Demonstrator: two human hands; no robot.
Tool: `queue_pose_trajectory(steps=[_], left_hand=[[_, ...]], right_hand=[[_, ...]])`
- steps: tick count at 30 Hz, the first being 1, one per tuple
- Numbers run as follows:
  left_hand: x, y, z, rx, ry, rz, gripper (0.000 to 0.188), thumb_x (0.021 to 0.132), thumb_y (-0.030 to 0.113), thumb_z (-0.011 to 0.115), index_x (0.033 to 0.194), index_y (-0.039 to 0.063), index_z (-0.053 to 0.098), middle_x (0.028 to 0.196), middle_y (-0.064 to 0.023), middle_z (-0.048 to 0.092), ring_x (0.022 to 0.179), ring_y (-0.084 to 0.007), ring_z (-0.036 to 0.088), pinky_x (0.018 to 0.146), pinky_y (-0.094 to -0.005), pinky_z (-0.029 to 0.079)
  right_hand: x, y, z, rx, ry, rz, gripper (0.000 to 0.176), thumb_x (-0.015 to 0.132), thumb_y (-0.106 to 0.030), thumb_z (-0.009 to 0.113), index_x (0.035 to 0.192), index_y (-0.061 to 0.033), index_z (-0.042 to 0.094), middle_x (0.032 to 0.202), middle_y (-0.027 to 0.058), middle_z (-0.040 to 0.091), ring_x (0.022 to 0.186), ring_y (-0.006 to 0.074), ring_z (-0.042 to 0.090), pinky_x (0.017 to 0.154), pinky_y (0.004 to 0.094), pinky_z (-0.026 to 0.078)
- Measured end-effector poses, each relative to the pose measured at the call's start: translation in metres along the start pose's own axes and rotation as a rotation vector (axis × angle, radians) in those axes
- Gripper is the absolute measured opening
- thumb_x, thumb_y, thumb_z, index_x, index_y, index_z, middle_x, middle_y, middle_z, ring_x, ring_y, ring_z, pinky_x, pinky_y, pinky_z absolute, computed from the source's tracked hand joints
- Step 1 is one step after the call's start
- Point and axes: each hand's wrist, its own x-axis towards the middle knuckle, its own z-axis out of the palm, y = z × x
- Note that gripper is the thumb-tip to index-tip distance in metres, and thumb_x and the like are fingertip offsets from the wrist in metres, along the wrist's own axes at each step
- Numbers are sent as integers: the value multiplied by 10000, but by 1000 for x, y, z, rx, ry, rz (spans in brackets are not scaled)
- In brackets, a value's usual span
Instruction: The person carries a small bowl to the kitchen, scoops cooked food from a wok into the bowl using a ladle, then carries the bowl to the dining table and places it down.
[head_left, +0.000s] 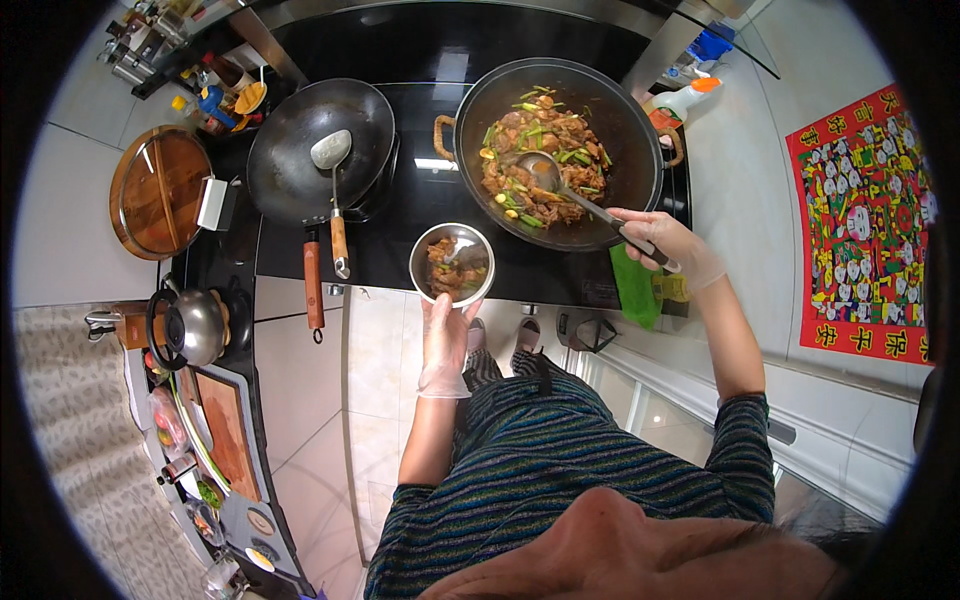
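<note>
My gloved right hand grips the dark handle of a metal ladle. The ladle's bowl rests among braised meat pieces with green stalks and garlic cloves. That food lies in a large dark wok with two rope-wrapped side handles, on the right of the stove. In my left hand, also in a clear glove, is a round bowl with a pale rim and shiny inside. Some of the same meat fills part of it. The bowl is held just in front of the stove's edge, left of the wok.
A second wok with a turner in it stands on the left of the stove, its wooden handle jutting over the front edge. A wooden lid, kettle and cutting board are at left. A green cloth hangs at right.
</note>
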Motion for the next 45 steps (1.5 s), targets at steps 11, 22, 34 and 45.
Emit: queue_pose_trajectory(steps=[11,22,34,45], left_hand=[[-3,4,3,34,34,38,664,883,325,694,1418,140,347,1396,-79,452,1256,-249,493,1010,-453,477],[-4,5,3,26,21,28,650,884,289,690,1420,165,344,1412,-70,432,1279,-254,465,1027,-466,455],[-5,5,-1,29,32,36,660,877,320,703,1408,147,353,1392,-76,451,1256,-244,492,1004,-446,485],[-6,0,-4,29,2,50,672,875,321,703,1419,141,351,1402,-80,452,1261,-255,490,1021,-461,466]], right_hand=[[-19,15,-6,138,3,-114,489,954,-155,502,1434,-82,440,666,20,567,453,62,427,426,201,354],[6,36,0,-166,155,-198,461,958,-146,515,1417,-115,480,650,9,532,445,66,419,448,211,366],[5,31,-6,-90,119,-108,490,943,-133,516,1427,-88,457,652,24,556,448,86,442,435,233,366],[11,27,-25,217,-75,-98,528,974,-214,548,1459,-82,385,692,38,582,475,47,437,419,174,351]])
